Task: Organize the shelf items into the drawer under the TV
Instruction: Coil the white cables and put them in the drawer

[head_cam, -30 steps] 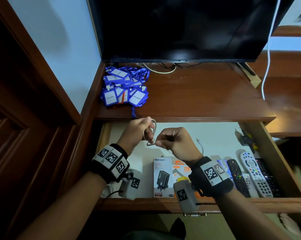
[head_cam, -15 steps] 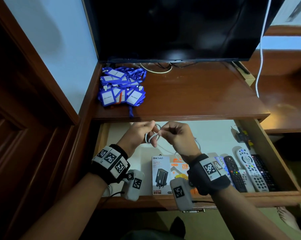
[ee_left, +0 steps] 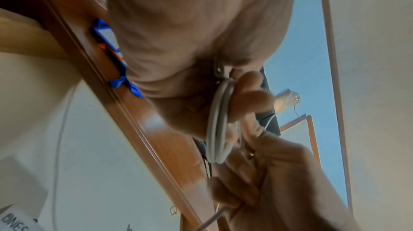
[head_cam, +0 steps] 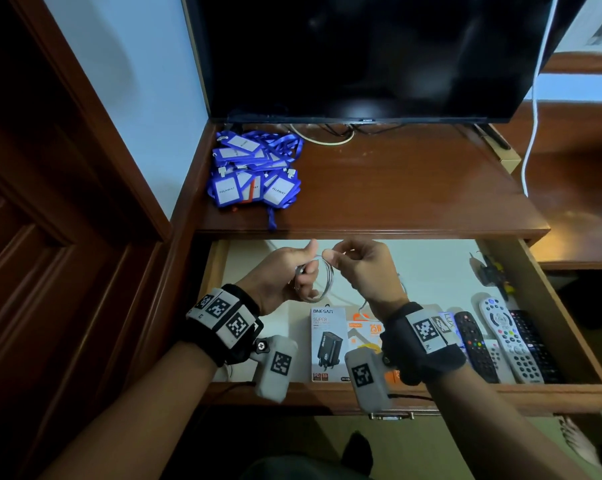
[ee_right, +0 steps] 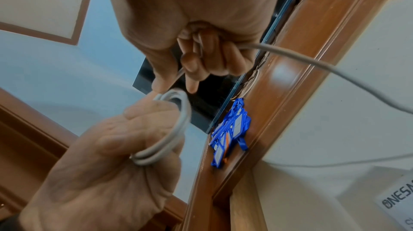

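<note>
A thin white cable (head_cam: 327,280) is wound in a small coil round the fingers of my left hand (head_cam: 282,271), which grips it above the open drawer (head_cam: 327,393). My right hand (head_cam: 358,265) pinches the cable's free run right beside the coil. In the left wrist view the coil (ee_left: 218,128) loops over my curled left fingers (ee_left: 252,93). In the right wrist view the loose end of the cable (ee_right: 312,61) trails from my right fingers (ee_right: 201,58) down into the drawer. A pile of blue lanyard badges (head_cam: 254,171) lies on the shelf (head_cam: 413,188) under the TV (head_cam: 361,53).
Inside the drawer lie a white charger box (head_cam: 328,341), an orange box (head_cam: 368,329) partly behind my right wrist, and several remotes (head_cam: 507,341) at the right. A dark tool (head_cam: 490,271) sits at the drawer's back right. A white cord (head_cam: 531,133) hangs at the right.
My right hand has closed in on my left hand and laid more cable over its fingers. The single loop has become a coil of several turns.
</note>
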`<state>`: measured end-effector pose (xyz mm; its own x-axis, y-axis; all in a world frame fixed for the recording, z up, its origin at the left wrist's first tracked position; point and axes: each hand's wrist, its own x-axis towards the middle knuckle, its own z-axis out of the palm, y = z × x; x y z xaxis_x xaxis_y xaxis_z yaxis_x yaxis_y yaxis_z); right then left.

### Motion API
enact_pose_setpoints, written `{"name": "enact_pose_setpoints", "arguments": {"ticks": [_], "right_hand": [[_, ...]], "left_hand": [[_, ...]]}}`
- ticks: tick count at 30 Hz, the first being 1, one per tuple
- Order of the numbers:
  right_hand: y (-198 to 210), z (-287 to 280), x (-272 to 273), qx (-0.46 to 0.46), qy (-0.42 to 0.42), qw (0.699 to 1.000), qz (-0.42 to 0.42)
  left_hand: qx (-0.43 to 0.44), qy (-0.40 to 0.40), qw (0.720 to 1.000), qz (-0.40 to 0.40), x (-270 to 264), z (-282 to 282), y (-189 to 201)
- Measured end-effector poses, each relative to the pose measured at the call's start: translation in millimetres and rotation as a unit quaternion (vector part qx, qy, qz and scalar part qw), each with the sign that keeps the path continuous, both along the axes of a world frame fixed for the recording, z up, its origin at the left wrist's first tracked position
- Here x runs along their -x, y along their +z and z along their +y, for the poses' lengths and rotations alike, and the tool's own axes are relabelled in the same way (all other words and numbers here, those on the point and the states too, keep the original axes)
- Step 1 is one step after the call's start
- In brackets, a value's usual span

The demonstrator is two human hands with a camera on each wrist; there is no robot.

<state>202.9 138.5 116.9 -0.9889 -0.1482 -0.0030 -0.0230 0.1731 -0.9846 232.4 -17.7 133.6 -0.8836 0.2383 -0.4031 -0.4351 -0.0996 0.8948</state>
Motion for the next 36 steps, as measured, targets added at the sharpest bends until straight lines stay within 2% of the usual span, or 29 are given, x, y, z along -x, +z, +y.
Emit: {"name": "enact_pose_setpoints", "arguments": {"ticks": [6,11,15,23,30,33,36], "right_hand": [[8.7,-3.1,-13.4,0.025,0.146,0.987,-0.067],[6.7,1.2,-12.3,0.115,0.189,0.969,-0.108],[3.5,2.8,-12.1,0.169,0.178,0.963,-0.108],[5.9,2.2,-12.2,0.112,0.129,0.981,-0.087],[-4.3,4.7,-15.6,0.126,0.167,0.974,-0.091],[-10.6,6.6,-11.7,0.136,0.133,0.977,-0.093],[-18.4,14.2,-5.5,0.150,0.082,0.981,-0.095]], "left_hand": [[-0.062,0.048,0.996,-0.052,-1.5,-4.3,-0.8],[-0.099,0.068,0.991,-0.054,-3.5,-3.4,-4.3],[-0.133,0.049,0.989,-0.047,-2.3,0.9,-4.1],[-0.156,0.046,0.985,-0.052,1.0,3.1,0.3],[-0.160,0.107,0.979,-0.060,1.4,3.6,0.2],[-0.177,0.141,0.972,-0.060,1.0,-2.5,3.3],[-0.202,0.214,0.955,-0.048,2.5,-14.5,5.6]]}}
